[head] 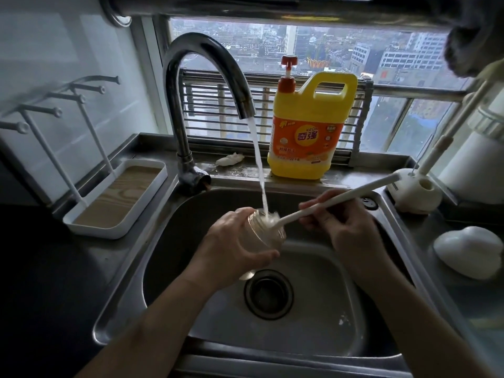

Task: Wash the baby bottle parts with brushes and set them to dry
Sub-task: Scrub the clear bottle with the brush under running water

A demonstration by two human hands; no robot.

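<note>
My left hand (pixel 231 241) grips a clear baby bottle (pixel 268 236), tilted with its mouth up and to the right, over the steel sink (pixel 169 241). My right hand (pixel 343 222) holds the long white handle of a bottle brush (pixel 335 199). The brush head sits inside the bottle's mouth. Water from the tap (pixel 218 75) runs straight into the bottle opening. A white drying rack (pixel 117 197) with upright pegs stands to the left of the sink.
A yellow detergent jug (pixel 308 132) with a red pump stands on the ledge behind the sink. A white brush holder (pixel 417 192) with another brush is at the right rear. A white rounded object (pixel 469 249) lies on the right counter. The drain (pixel 268 294) is below my hands.
</note>
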